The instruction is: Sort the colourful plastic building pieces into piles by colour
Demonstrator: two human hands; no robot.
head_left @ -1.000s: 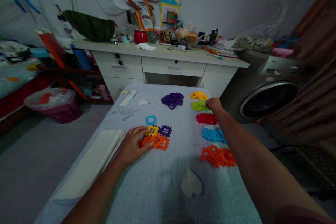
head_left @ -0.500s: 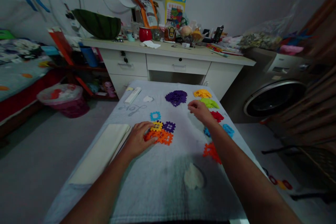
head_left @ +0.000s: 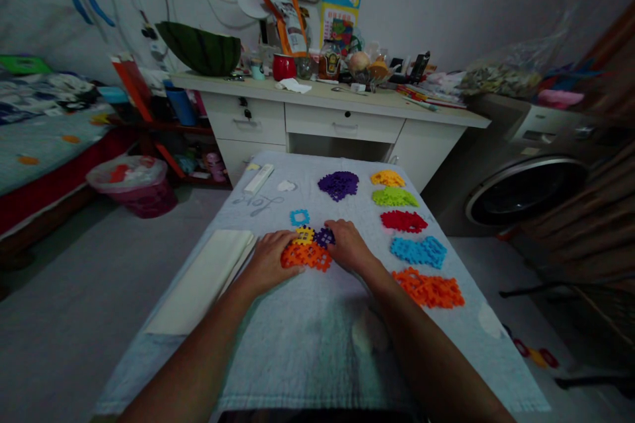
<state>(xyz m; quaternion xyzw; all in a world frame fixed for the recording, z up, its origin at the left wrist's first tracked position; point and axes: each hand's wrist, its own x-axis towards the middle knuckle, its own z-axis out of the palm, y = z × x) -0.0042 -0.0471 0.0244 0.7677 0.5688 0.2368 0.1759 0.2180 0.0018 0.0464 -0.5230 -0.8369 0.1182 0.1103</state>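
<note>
Right fingers bunched narrow at the purple piece [head_left: 325, 236]; couldn't tell if they pinched it or hid another piece. Left hand [head_left: 270, 258] had thumb and fingers spread around the left end of the orange pieces [head_left: 307, 256], touching; grip firmness unclear. Yellow piece [head_left: 306, 234] sat between the hands, beside the purple one; blue piece [head_left: 299, 217] lay just beyond. Change: right hand [head_left: 350, 244] had come from the green pile [head_left: 395, 196] a second earlier, so both hands were now on the cluster. Farther out: purple pile [head_left: 338, 185] beyond, red pile [head_left: 404, 221] off right, on the cloth [head_left: 297, 357].
</note>
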